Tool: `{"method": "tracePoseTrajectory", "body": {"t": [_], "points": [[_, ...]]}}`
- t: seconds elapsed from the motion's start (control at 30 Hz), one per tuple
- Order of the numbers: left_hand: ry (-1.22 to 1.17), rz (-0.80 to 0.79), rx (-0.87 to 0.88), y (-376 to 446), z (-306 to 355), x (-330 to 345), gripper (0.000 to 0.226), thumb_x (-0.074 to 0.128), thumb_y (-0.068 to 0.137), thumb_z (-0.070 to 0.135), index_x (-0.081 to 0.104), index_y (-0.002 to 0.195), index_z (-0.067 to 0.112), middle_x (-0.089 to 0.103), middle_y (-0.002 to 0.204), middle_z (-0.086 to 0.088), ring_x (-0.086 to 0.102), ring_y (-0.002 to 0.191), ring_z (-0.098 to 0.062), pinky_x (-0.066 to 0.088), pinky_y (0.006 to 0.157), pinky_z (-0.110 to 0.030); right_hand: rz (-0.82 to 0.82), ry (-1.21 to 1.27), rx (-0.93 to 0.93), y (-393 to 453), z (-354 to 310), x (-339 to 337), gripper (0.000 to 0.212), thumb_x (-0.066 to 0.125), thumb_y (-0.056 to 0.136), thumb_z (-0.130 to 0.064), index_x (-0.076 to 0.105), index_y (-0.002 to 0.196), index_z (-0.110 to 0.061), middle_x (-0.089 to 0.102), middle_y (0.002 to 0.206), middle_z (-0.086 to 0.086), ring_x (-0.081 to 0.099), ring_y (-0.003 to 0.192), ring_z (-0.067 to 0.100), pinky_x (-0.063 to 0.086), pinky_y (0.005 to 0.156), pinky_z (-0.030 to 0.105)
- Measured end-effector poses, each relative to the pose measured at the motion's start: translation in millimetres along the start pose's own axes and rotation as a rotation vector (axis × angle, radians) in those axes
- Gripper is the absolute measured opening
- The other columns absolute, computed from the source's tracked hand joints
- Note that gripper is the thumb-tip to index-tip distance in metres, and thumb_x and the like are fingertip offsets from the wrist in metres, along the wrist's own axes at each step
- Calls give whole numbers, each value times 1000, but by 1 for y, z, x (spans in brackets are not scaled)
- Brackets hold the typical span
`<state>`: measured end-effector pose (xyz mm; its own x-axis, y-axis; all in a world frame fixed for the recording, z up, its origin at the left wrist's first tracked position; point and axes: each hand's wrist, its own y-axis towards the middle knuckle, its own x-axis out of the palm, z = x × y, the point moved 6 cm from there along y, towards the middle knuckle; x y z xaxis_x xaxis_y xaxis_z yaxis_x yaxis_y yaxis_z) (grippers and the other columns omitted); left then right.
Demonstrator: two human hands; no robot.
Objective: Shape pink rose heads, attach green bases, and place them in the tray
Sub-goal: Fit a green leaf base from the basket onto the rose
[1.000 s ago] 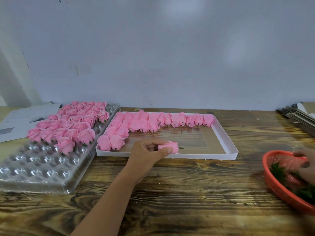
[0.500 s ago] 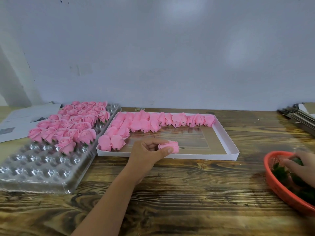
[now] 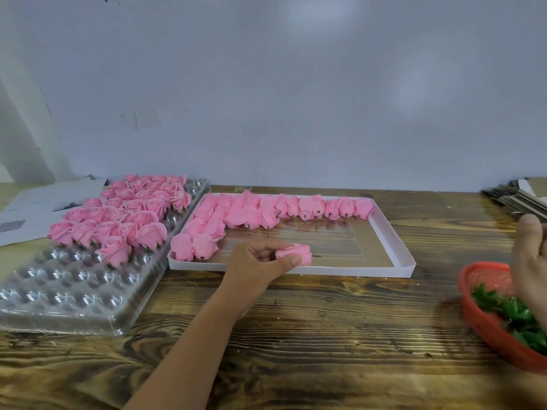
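Two hands work over a wooden desk [image 3: 325,335]. Left hand [image 3: 254,267] has its fingers [image 3: 291,261] curled, pinching a pink rose head [image 3: 296,253] above the white tray's [image 3: 405,255] near edge. Right hand [image 3: 531,261] is raised over the red basket [image 3: 485,318] of green bases [image 3: 515,315]; its fingers' state cannot be told. Pink roses line the tray beyond the left fingers.
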<state>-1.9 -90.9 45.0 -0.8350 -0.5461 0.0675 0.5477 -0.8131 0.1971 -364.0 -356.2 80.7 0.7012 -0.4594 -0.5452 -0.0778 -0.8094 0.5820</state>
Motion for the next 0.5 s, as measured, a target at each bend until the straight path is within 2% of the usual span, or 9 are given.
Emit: {"method": "tracePoseTrajectory", "body": {"t": [0.1, 0.17, 0.23, 0.3, 0.4, 0.5], "points": [[7, -16, -2, 0, -1, 0, 26, 82, 81, 10, 78, 106, 14, 80, 101, -2, 75, 96, -17, 59, 78, -22, -108, 209, 31, -28, -52, 9, 62, 14, 95, -77, 45, 88, -23, 54, 71, 7, 56, 68, 35, 50, 65, 47], [2, -29, -1, 0, -1, 1, 26, 82, 81, 9, 78, 106, 15, 80, 102, -1, 75, 97, -16, 58, 78, -20, -257, 419, 85, -50, -83, 26, 55, 23, 98, -66, 54, 91, -21, 61, 84, 9, 58, 78, 30, 49, 71, 45], [-10, -30, 3, 0, 0, 1, 25, 82, 81, 9, 78, 104, 17, 80, 101, -1, 75, 96, -15, 58, 77, -19, -423, 586, 217, -69, -110, 48, 39, 34, 100, -45, 60, 88, -18, 62, 81, 10, 56, 67, 19, 44, 59, 33], [-14, -30, 4, 0, 1, 1, 24, 82, 81, 9, 78, 104, 18, 80, 101, -1, 75, 96, -15, 58, 77, -19, -628, 724, 355, -94, -136, 72, 30, 39, 100, -33, 62, 85, -21, 57, 67, 1, 48, 51, 8, 37, 44, 24], [-13, -28, 12, 0, 1, 1, 24, 81, 82, 8, 79, 103, 19, 80, 101, 0, 75, 96, -14, 57, 76, -18, -857, 843, 421, -126, -163, 103, 22, 48, 101, -31, 68, 95, -25, 61, 69, -7, 49, 53, 5, 39, 45, 19], [-37, -17, 19, 0, 1, 1, 24, 81, 82, 7, 79, 102, 19, 80, 100, -2, 75, 96, -15, 57, 76, -18, -908, 989, 478, -150, -175, 120, 16, 54, 102, -29, 66, 102, -19, 68, 81, 0, 53, 59, 7, 45, 49, 19]]}}
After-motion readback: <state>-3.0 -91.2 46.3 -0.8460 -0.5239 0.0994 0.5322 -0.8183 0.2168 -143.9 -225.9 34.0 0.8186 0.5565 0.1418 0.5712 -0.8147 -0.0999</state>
